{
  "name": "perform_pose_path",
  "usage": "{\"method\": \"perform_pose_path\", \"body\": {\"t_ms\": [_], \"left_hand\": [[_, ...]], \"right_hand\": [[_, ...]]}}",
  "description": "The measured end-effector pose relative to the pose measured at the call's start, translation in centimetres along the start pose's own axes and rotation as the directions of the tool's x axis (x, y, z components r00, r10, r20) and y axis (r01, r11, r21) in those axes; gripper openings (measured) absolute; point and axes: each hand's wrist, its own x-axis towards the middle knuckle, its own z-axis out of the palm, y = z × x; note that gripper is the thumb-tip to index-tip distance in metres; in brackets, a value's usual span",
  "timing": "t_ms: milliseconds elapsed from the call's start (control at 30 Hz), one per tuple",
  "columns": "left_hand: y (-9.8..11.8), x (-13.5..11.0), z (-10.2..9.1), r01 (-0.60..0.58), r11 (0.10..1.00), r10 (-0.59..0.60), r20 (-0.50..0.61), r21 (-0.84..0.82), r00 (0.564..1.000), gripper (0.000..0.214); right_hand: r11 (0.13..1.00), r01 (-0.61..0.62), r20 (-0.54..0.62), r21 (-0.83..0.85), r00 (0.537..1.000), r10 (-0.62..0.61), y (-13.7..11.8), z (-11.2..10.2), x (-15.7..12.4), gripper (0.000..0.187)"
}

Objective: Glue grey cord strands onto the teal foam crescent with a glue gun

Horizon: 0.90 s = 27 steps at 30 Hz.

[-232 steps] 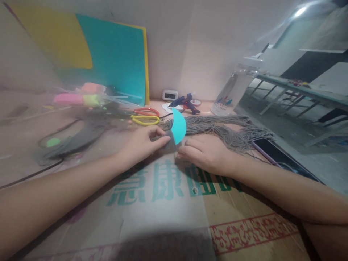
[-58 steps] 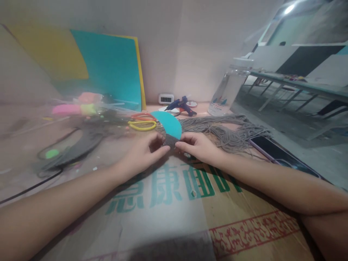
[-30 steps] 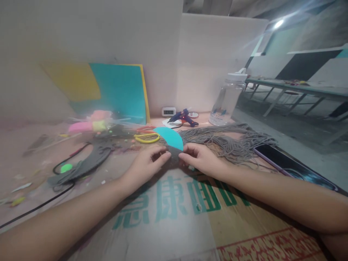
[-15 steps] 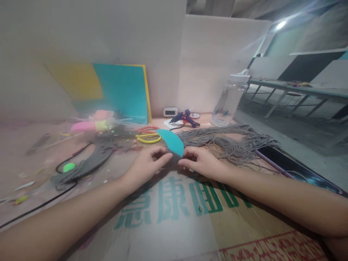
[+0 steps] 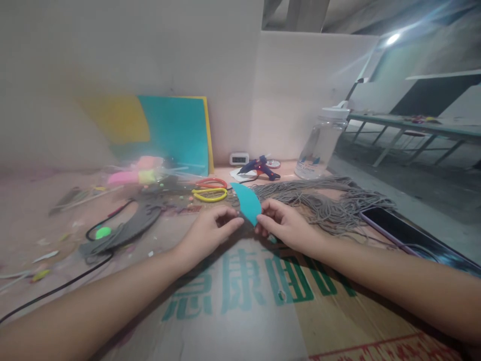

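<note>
A curved teal piece of thin sheet [image 5: 247, 203] stands tilted between my two hands, above the cardboard. My right hand [image 5: 287, 225] pinches its lower right end between thumb and fingers. At its lower left edge are the thumb and fingertips of my left hand [image 5: 212, 229], curled in a loose pinch; the exact contact is hard to make out. Just behind the piece lie scissors with one red and one yellow handle loop [image 5: 210, 194]. A bundle of grey cord [image 5: 319, 198] spreads behind my right hand.
A blue glue gun [image 5: 261, 168], a small digital clock [image 5: 239, 159] and a clear bottle [image 5: 319, 145] stand at the back. Teal and yellow sheets [image 5: 176, 133] lean on the wall. A phone [image 5: 413, 235] lies right; a grey curved piece [image 5: 128, 228] and black cable [image 5: 60, 287] lie left.
The teal piece has turned more upright, and more of its lower end shows. My right hand's fingers have shifted around that end. The whole view has moved slightly.
</note>
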Motion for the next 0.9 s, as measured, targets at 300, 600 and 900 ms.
{"method": "perform_pose_path", "body": {"t_ms": [300,600,900], "left_hand": [[-0.05,-0.01,-0.06,-0.034,0.998,0.033,-0.034,-0.043,0.999,0.019],[0.13,-0.32,-0.08,0.033,0.997,-0.032,0.012,-0.072,0.999,0.031],[0.36,-0.32,-0.11,0.011,0.998,-0.010,0.010,-0.063,1.000,0.027]], "right_hand": [[1.000,-0.003,0.004,-0.016,1.000,0.003,-0.44,-0.07,-0.11,0.022],[1.000,-0.005,-0.004,-0.019,1.000,0.005,0.13,0.16,-0.06,0.020],[0.998,0.014,0.002,-0.059,1.000,-0.014,0.15,0.09,-0.18,0.018]]}}
